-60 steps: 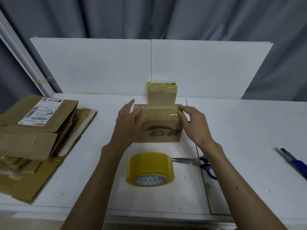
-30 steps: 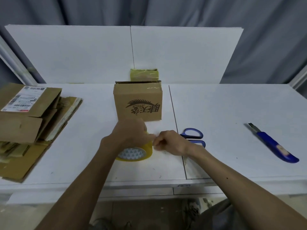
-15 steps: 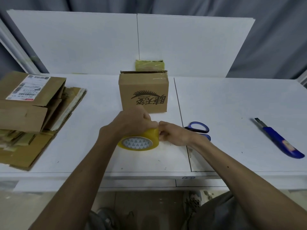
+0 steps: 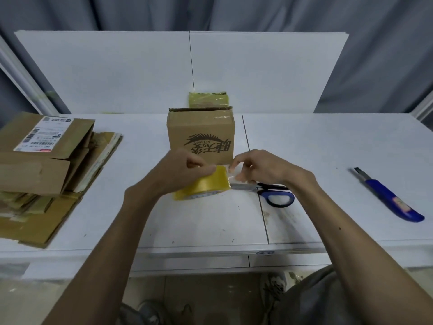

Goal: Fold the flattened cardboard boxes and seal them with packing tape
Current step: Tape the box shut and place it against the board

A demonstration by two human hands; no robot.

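— Peeling tape looks fiddly; where's the roll?
— The tape roll (image 4: 206, 184) is tilted low over the counter (image 4: 328, 148), just before the folded box (image 4: 200, 134). The left hand (image 4: 180, 170) has its grip round the roll; the right hand (image 4: 260, 167) pinches the free end.
— Handling?
— Light, stiff roll. The film is thin and probably clingy, so hold it near the edge.
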